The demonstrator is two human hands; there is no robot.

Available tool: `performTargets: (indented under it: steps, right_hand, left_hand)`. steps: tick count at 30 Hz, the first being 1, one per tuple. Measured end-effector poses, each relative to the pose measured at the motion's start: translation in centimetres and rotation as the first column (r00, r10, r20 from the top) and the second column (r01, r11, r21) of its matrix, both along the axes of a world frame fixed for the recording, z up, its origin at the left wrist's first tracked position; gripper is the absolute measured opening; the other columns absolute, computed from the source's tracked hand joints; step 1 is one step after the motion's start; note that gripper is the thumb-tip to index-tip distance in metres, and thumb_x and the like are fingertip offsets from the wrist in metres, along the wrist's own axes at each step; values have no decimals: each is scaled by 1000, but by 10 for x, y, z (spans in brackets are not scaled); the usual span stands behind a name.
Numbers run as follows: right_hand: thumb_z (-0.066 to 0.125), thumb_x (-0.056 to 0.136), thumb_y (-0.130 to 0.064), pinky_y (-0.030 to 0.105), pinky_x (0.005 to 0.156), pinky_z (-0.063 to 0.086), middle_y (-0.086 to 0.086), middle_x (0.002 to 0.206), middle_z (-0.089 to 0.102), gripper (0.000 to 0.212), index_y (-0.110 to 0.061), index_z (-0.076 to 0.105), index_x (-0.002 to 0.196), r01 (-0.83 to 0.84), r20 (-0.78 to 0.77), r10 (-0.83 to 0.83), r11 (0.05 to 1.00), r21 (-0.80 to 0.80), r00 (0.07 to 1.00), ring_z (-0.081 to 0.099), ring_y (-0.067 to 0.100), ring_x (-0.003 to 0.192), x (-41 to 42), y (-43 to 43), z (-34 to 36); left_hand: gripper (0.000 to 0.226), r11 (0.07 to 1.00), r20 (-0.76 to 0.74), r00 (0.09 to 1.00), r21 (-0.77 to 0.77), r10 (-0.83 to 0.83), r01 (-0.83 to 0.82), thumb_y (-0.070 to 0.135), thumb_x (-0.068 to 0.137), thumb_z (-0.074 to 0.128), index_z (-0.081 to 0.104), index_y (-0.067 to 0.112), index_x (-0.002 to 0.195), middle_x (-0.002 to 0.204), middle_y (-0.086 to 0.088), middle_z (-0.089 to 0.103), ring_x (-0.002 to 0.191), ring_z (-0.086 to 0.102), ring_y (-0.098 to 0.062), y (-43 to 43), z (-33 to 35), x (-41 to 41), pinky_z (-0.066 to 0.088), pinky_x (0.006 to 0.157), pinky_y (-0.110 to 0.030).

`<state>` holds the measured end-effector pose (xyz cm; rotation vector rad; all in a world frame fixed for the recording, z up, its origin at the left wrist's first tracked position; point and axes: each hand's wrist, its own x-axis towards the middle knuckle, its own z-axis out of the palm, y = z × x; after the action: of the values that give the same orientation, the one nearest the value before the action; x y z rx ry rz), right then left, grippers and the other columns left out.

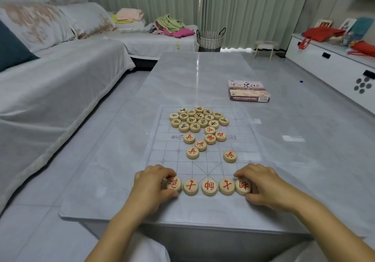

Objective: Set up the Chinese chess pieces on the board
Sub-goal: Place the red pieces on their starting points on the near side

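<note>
Left hand (151,182), at the board's (168,150) near left edge, has its fingers (166,173) and thumb curled round the leftmost visible red piece (175,183). Three more red pieces (209,187) sit along the board's near edge in one row. Right hand (261,182), at the near right, grips the rightmost visible piece (242,186) likewise. Loose red pieces (200,145) lie mid-board; black pieces (198,118) cluster at its far end. Box (248,91) rests on the tabletop (192,74) beyond the board's far right corner.
</note>
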<state>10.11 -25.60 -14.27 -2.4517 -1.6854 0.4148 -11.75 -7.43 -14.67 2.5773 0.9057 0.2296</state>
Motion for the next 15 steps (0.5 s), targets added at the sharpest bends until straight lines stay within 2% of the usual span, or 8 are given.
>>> performTargets:
  steps: [2, 5, 7, 10, 13, 15]
  right_hand:
    - [60, 81, -44, 24, 101, 24, -14, 128, 40, 56, -33, 38, 131, 56, 4, -56, 998, -1, 998, 33, 8, 123, -2, -1, -1]
    - [60, 78, -54, 23, 92, 26, -15, 113, 41, 50, -32, 45, 120, 122, 45, -124, 992, 43, 991, 38, 9, 112, -6, -2, -3]
    - [59, 79, -55, 23, 88, 25, -16, 107, 39, 44, -32, 47, 115, 137, 62, -141, 989, 63, 988, 39, 9, 110, -8, 0, -5]
    - [57, 81, -52, 23, 87, 25, -16, 110, 43, 38, -32, 48, 112, 140, 60, -145, 987, 79, 988, 40, 9, 109, -9, 0, -7]
    - [57, 82, -52, 22, 86, 25, -17, 110, 43, 36, -33, 48, 111, 143, 46, -148, 986, 89, 988, 40, 8, 106, -9, 0, -8]
    - [57, 81, -52, 22, 85, 25, -18, 107, 41, 36, -33, 47, 110, 146, 37, -151, 984, 101, 988, 39, 7, 103, -9, 0, -10]
  left_hand:
    - [41, 1000, 26, 1000, -23, 5, -5, 39, 79, 67, 56, 32, 117, 118, 11, 57, 113, 47, -10, 1, 0, 2, 31, 102, -29]
    - [39, 998, 64, 997, -39, 41, -38, 34, 79, 68, 57, 29, 117, 118, 9, 58, 114, 47, -13, 12, 1, 11, 33, 102, -30]
    - [37, 996, 56, 995, 6, 83, -84, 31, 82, 65, 57, 27, 118, 119, 6, 58, 116, 47, -15, 26, 2, 20, 31, 98, -32]
    - [34, 987, 19, 990, 79, 140, -142, 29, 86, 58, 55, 25, 120, 123, 3, 56, 117, 47, -20, 48, 0, 36, 33, 95, -35]
    - [41, 990, -67, 989, 59, 131, -127, 31, 90, 54, 48, 25, 129, 132, 1, 52, 122, 46, -22, 59, -5, 52, 34, 97, -38]
    - [45, 993, -62, 992, 44, 114, -111, 30, 89, 55, 45, 25, 132, 136, -1, 49, 125, 44, -22, 61, -6, 61, 33, 100, -38]
